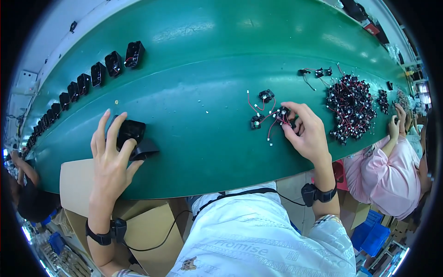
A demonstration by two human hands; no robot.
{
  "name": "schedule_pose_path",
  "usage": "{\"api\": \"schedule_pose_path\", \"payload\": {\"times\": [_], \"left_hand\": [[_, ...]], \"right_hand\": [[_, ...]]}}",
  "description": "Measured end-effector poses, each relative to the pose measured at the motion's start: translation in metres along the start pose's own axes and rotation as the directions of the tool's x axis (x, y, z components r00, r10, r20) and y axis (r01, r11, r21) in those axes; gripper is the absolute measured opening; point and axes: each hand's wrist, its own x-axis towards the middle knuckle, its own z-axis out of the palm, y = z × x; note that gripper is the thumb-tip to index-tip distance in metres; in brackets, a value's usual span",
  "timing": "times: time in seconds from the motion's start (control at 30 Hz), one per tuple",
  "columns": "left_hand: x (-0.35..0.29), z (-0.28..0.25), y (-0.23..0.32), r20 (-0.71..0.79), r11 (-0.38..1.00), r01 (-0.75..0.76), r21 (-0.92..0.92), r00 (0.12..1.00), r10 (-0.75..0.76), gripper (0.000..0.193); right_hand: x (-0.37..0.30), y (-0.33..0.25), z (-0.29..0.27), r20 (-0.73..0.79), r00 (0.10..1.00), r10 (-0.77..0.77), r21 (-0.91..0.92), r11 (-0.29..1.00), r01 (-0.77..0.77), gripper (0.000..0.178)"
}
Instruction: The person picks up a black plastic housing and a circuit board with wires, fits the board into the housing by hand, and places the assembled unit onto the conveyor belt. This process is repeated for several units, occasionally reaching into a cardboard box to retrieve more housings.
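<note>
My left hand (110,161) is closed around a black plastic housing (132,130) on the green table. The fingers lie along its far left side and the thumb is at its near side; a dark flared piece (146,148) sticks out beside the thumb. My right hand (306,133) pinches a small black component (284,114) with thin red and black wires and white connectors. Just left of it lie two similar wired components, one farther away (266,96) and one nearer (256,122). Their wires run close to my right fingertips.
A big heap of wired components (350,108) covers the table's right side, with a few loose ones (319,72) behind it. Black open housings (113,63) form a long row at left. Cardboard boxes (154,235) stand below the near edge. A person in pink (385,171) sits at right.
</note>
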Motion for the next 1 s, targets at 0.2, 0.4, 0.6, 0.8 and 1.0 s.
{"api": "schedule_pose_path", "payload": {"times": [0.2,0.4,0.6,0.8,1.0], "left_hand": [[0.011,-0.013,0.019,-0.012,0.991,-0.057,-0.120,0.998,0.056,0.048],[0.035,0.000,0.025,0.120,0.663,-0.055,-0.747,0.969,0.216,0.022],[0.047,0.041,0.098,-0.159,0.796,-0.282,-0.536,0.959,0.233,0.060],[0.037,0.081,0.180,-0.281,0.675,-0.579,-0.457,0.814,0.508,0.072],[0.056,0.087,0.175,-0.273,0.598,-0.426,-0.678,0.902,0.333,0.068]], "right_hand": [[0.014,0.011,-0.009,0.108,0.988,0.111,-0.052,0.993,-0.106,0.052],[0.015,-0.018,-0.020,-0.111,0.971,-0.211,-0.261,0.949,0.177,0.047],[-0.006,-0.038,0.047,-0.118,0.993,-0.020,-0.016,1.000,0.018,0.025],[0.005,-0.030,0.071,-0.235,0.971,-0.041,-0.060,0.998,0.027,0.024],[0.005,-0.028,0.063,-0.116,0.993,-0.006,0.261,0.965,0.037,0.020]]}}
